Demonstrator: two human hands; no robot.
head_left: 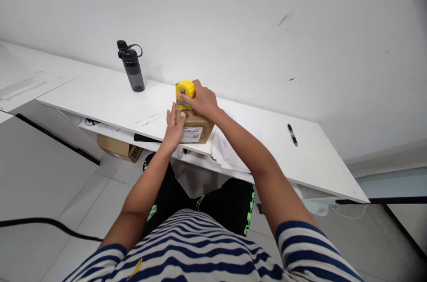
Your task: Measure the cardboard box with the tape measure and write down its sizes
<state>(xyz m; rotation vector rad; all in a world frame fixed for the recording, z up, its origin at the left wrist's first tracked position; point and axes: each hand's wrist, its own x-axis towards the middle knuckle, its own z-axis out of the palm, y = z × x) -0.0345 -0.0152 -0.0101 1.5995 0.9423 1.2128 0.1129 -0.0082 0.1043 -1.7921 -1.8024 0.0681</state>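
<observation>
Two bare hands work at a small cardboard box on a long white desk, close to its front edge. The right hand has its fingers clamped around a yellow tape measure, held at the top of the box toward its back left. The left hand rests against the box's left side, fingers spread and not wrapped around anything. Whether any metal strip is pulled out is too small to tell. If the left hand pressed unevenly, the box could skid or tip over the nearby edge; a loosened right grip could let the tape measure drop. An elbow or sleeve brushing the loose papers, just right of the box, might sweep them to the floor. A dark bottle stands upright at the back left, well apart; a black pen lies far to the right. The desk top has scuffs, and behind it rises a marked pale wall. Below, another cardboard box sits above a tiled floor.
</observation>
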